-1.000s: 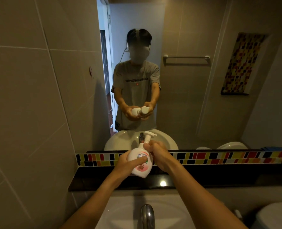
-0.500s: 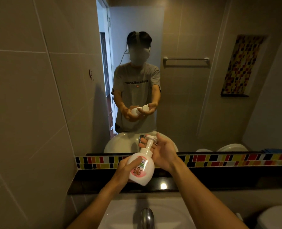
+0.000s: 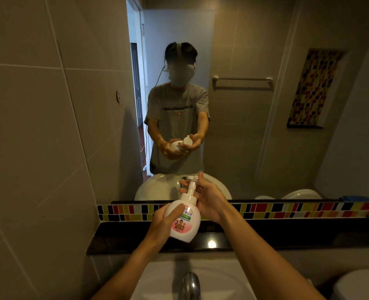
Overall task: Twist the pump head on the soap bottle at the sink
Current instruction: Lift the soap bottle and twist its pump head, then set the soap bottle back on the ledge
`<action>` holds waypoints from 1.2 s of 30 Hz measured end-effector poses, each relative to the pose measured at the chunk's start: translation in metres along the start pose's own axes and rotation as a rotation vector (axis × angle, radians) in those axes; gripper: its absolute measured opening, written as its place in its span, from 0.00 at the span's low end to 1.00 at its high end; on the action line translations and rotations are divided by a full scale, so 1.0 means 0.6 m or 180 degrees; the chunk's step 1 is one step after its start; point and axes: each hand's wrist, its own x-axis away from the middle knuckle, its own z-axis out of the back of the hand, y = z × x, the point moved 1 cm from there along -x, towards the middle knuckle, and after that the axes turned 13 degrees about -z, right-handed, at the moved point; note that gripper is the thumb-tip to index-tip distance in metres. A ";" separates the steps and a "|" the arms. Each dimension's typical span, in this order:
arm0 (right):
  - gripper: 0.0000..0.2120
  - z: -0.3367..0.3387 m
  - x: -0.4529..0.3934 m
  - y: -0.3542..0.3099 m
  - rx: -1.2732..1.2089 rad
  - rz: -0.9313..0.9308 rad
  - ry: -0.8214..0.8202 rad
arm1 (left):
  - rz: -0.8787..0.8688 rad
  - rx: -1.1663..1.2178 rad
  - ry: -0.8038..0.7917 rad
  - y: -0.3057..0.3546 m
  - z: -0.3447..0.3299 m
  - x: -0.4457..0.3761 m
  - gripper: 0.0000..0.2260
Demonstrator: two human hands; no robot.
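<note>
A round white and pink soap bottle [image 3: 184, 221] with a printed label hangs in the air above the black ledge, upright and tilted slightly. My left hand [image 3: 164, 221] wraps its left side, thumb across the front. Its white pump head [image 3: 191, 180] stands raised on a long stem. My right hand [image 3: 205, 198] sits right of the stem, fingers curled loosely around the pump head from behind, palm facing the bottle. The mirror shows the same grip from the front.
A black ledge [image 3: 287, 237] runs under the mirror, with a strip of coloured mosaic tiles [image 3: 287, 210] behind it. The white sink [image 3: 211, 276] and chrome tap [image 3: 191, 284] lie below my arms. A tiled wall [image 3: 38, 148] stands close on the left. A toilet lid [image 3: 358, 284] shows at bottom right.
The bottle has come upright and lower. My right hand has loosened from a tight grip on the pump head, and the pump stem now stands taller and exposed.
</note>
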 end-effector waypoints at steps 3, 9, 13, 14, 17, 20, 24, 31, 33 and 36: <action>0.26 -0.003 -0.003 -0.001 -0.0018 0.0027 0.0041 | -0.0271 -0.0182 0.0096 0.001 -0.009 0.004 0.08; 0.24 -0.002 -0.005 -0.003 0.0030 0.0006 0.0025 | -0.0210 -0.0039 0.0082 0.005 -0.012 0.006 0.06; 0.25 -0.004 -0.003 0.000 0.0088 0.0031 0.0030 | -0.0171 0.0032 0.0079 -0.002 -0.009 0.007 0.10; 0.25 -0.004 -0.002 0.001 0.0102 0.0029 0.0031 | -0.0137 0.0065 0.0080 -0.004 -0.008 0.007 0.11; 0.24 -0.005 -0.002 0.003 0.0082 -0.0001 0.0049 | -0.0024 0.0198 0.0031 -0.006 -0.004 0.005 0.19; 0.25 -0.007 -0.002 0.004 0.0104 0.0011 0.0077 | -0.0023 0.0290 -0.0026 -0.009 -0.003 0.004 0.20; 0.25 -0.012 0.003 0.003 0.0150 0.0025 0.0092 | 0.0029 0.0297 -0.0086 -0.015 0.002 0.001 0.19; 0.25 0.000 0.001 0.001 0.0315 0.0047 0.0234 | 0.0088 -0.0260 -0.0722 -0.020 0.016 -0.007 0.10; 0.25 0.008 0.002 0.003 0.0572 0.0105 0.0560 | 0.0123 -0.0367 -0.0769 -0.025 0.019 -0.012 0.10; 0.27 0.028 0.011 0.008 0.0828 0.0332 0.1116 | 0.0153 -0.0471 -0.0784 -0.042 0.023 -0.019 0.10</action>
